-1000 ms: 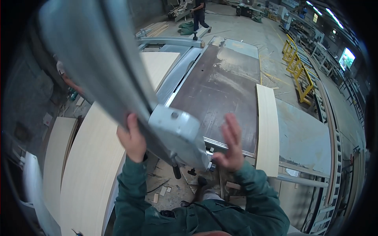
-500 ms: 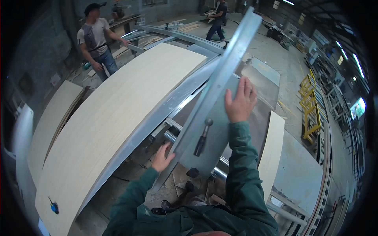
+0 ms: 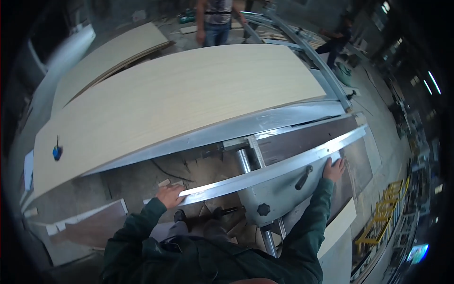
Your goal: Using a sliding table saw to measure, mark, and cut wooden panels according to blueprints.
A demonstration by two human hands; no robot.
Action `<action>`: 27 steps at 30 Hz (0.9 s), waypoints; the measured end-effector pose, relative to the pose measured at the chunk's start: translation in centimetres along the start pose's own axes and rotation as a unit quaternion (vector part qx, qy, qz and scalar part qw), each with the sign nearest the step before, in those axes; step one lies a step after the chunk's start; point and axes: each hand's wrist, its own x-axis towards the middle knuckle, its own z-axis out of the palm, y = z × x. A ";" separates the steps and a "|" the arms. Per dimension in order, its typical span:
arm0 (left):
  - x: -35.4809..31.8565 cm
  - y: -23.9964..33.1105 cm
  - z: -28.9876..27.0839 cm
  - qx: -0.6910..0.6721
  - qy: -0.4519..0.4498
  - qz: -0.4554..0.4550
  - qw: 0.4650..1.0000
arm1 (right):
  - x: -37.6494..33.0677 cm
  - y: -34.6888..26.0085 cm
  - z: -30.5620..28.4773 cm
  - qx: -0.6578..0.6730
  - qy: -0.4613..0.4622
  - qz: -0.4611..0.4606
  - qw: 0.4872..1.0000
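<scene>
Left hand (image 3: 169,195): fingers curled on long silver metal fence rail (image 3: 279,164), near end
Right hand (image 3: 334,169): spread flat on rail's far end
Rail underside: hidden

The panel saw table (image 3: 302,139) carries a large pale wood-grain board (image 3: 179,99) lying flat across its sliding carriage. A long metal fence rail (image 3: 274,168) lies just beside the board's near edge. A small blue object (image 3: 57,152) rests on the board's left end.

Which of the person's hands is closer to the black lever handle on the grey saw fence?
Right. The right hand rests on the fence rail just right of the black lever handle; the left hand holds the rail's far left end.
</scene>
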 end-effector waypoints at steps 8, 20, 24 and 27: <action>-14.1 -3.3 -7.1 0.063 0.056 0.083 0.993 | -21.2 -1.5 -5.7 0.270 -0.105 0.130 0.948; -59.4 -25.9 -9.7 -0.154 0.319 0.062 0.933 | -67.4 -36.7 -48.9 0.253 -0.084 -0.160 0.950; -71.7 -34.1 -11.0 -0.279 0.200 -0.068 0.937 | -75.4 -46.0 -51.9 0.338 -0.120 -0.234 0.904; -78.3 -40.1 -15.3 -0.282 0.175 -0.063 0.941 | -80.5 -56.3 -52.2 0.427 -0.185 -0.304 0.831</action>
